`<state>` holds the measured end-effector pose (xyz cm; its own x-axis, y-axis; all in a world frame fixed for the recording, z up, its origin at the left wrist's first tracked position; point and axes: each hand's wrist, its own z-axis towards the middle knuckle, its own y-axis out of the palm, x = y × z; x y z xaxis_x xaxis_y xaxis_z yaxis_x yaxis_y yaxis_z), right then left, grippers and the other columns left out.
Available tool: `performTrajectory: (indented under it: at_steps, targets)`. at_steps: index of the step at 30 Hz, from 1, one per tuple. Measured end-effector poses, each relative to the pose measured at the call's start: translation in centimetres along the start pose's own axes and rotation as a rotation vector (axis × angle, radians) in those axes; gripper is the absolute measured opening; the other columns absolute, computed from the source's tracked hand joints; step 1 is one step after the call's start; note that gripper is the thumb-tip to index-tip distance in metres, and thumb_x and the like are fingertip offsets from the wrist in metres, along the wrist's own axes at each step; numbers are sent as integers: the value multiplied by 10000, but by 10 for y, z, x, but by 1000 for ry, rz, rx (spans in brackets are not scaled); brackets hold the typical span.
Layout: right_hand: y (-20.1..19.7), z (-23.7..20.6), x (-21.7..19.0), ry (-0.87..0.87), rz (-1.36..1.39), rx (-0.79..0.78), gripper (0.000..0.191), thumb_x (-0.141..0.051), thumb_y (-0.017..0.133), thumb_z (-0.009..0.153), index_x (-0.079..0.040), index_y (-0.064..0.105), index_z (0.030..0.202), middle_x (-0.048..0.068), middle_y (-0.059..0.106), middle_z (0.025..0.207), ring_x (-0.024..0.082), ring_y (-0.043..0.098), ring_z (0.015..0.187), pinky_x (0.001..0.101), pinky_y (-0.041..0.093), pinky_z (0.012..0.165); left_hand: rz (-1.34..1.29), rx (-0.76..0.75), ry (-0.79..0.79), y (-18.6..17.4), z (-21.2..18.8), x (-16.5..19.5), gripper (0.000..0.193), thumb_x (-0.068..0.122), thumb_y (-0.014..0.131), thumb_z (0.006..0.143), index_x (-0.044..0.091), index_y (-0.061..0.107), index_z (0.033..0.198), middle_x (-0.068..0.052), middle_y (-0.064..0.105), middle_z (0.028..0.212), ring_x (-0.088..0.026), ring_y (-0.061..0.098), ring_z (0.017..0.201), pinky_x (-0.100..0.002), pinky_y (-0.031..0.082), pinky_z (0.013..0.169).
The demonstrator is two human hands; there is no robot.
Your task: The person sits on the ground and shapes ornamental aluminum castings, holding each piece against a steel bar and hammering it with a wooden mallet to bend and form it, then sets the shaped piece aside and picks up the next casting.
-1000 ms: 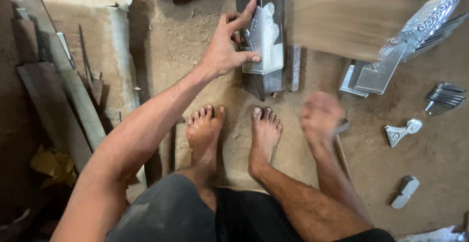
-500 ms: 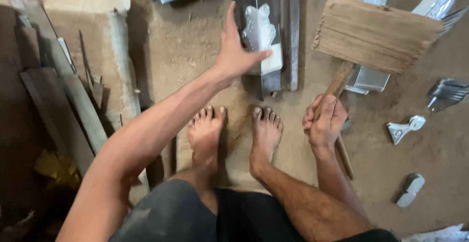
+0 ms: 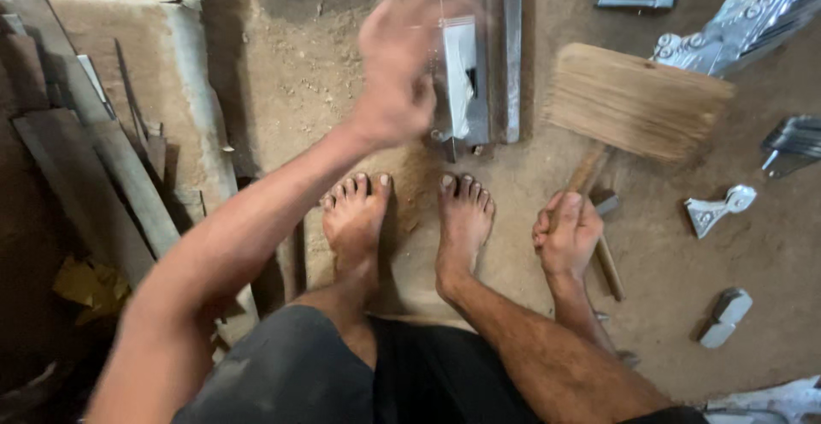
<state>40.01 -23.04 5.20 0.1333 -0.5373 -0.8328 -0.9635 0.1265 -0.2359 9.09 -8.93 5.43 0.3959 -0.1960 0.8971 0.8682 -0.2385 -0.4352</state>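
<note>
Right hand (image 3: 566, 237) clenched on a wooden mallet (image 3: 637, 100), head raised at two o'clock.
Left hand (image 3: 395, 69), blurred, grip unclear, hovers beside the metal strip (image 3: 462, 73) at twelve; striking step, next blow needs aim.

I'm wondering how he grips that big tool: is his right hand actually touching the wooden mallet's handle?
Touching. The head view shows the right hand closed around the handle of the wooden mallet, fingers wrapped over it with no gap.
</note>
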Motion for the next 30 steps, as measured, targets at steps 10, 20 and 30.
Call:
performTrajectory:
  at_steps: [10,20,30]
  targets:
    - [10,10,6,-314,-101,-122,417,-459,558,1106,-64,544,973,32,514,693,155,491,583,273,398,498,-247,149,-110,26,-31,-79,1030,513,978,741,155,415,1527,-118,437,1456,-313,437,1451,-474,374,1285]
    - [5,19,29,-206,-392,-65,365,-398,610,1116,-82,613,933,15,559,671,182,487,587,349,407,550,-271,160,-112,24,-31,-71,998,423,981,728,144,433,1514,-118,461,1453,-307,457,1434,-469,388,1267]
    - [-11,21,49,-312,361,-240,369,-453,716,978,-105,599,1003,81,556,776,225,511,619,332,452,568,-256,167,-115,21,-29,-68,960,436,963,751,148,435,1500,-109,466,1442,-309,475,1403,-451,417,1253]
